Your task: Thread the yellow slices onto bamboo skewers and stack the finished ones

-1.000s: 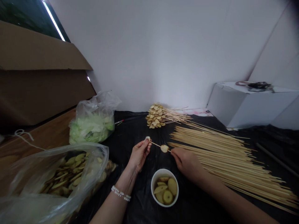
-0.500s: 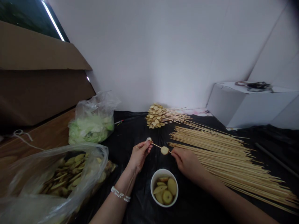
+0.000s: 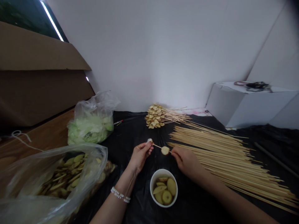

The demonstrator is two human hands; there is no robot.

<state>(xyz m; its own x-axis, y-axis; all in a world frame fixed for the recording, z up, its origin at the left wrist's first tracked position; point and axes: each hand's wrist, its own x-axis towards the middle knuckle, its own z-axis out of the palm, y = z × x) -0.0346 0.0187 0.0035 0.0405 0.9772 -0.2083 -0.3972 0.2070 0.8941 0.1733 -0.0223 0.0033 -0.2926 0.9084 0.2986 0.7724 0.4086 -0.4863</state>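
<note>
Between my two hands a thin wooden skewer (image 3: 157, 146) runs nearly level, with one pale potato slice (image 3: 165, 150) threaded on it. My left hand (image 3: 141, 154) is closed, pinching another whitish slice (image 3: 149, 141) at the skewer's left end; its fingertips partly cover that slice. My right hand (image 3: 185, 158) is closed around the skewer just right of the threaded slice. Below and between the hands stands a white tub (image 3: 152, 189) holding several potato slices (image 3: 166, 197).
Left, an open plastic bag (image 3: 98, 149) holds many slices; behind it is a bag of cut green vegetable (image 3: 90, 129). Finished-looking potato skewers (image 3: 155, 116) are piled by the wall. Bare skewers (image 3: 224, 158) spread at right. A white box (image 3: 252, 104) stands back right.
Both hands hold nearly the same position, with the skewer still between them. The threaded slice has barely shifted; the whole view has moved very slightly.
</note>
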